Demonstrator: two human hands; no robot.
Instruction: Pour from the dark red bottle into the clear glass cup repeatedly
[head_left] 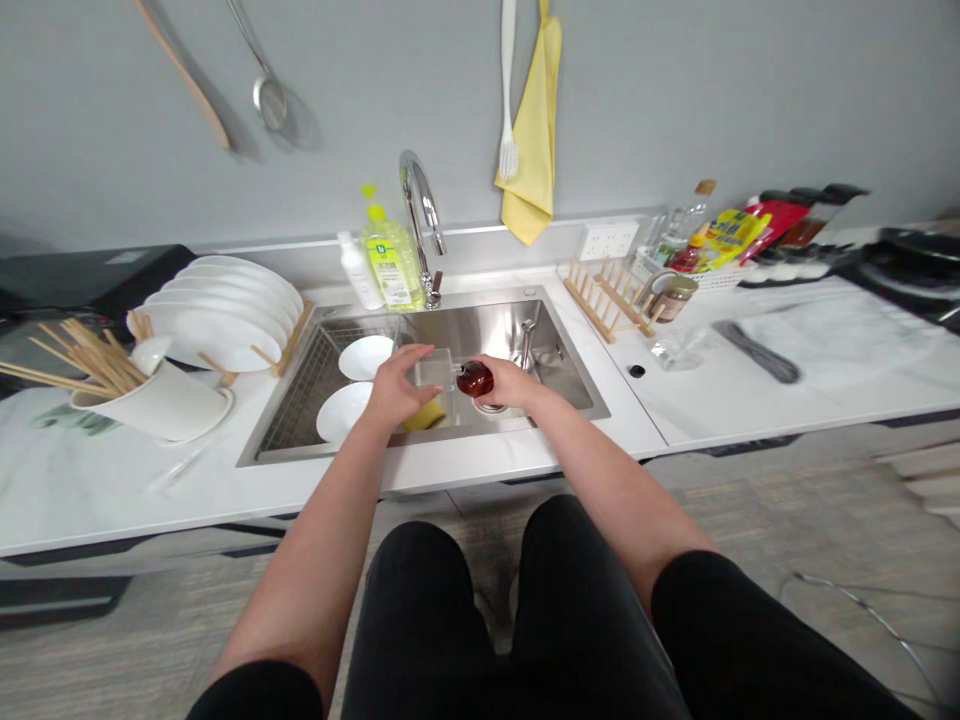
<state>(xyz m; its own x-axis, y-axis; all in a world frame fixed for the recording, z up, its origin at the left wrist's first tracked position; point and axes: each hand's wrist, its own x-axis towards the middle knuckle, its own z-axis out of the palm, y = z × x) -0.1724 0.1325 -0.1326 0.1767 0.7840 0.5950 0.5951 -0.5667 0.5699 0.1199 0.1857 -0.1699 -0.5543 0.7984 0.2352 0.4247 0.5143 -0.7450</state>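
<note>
Over the sink (450, 430), my left hand (401, 382) is closed on a small clear square container (435, 370), thumb and fingers at its edges. My right hand (506, 383) grips a small bottle of dark red liquid (474, 378). The bottle lies on its side, its narrow mouth pointing left at the container's edge; whether they touch I cannot tell. Beneath my hands a yellow cloth or sponge (424, 415) shows in the sink. White bowls (341, 412) sit at the sink's left, beside my left hand.
Behind the sink stand the faucet (420, 220) and a green soap bottle (391, 262). To the left are a rack of white plates (225, 310) and a holder of chopsticks (157, 400). A wooden rack (607, 300), a jar (673, 298) and condiment bottles stand right.
</note>
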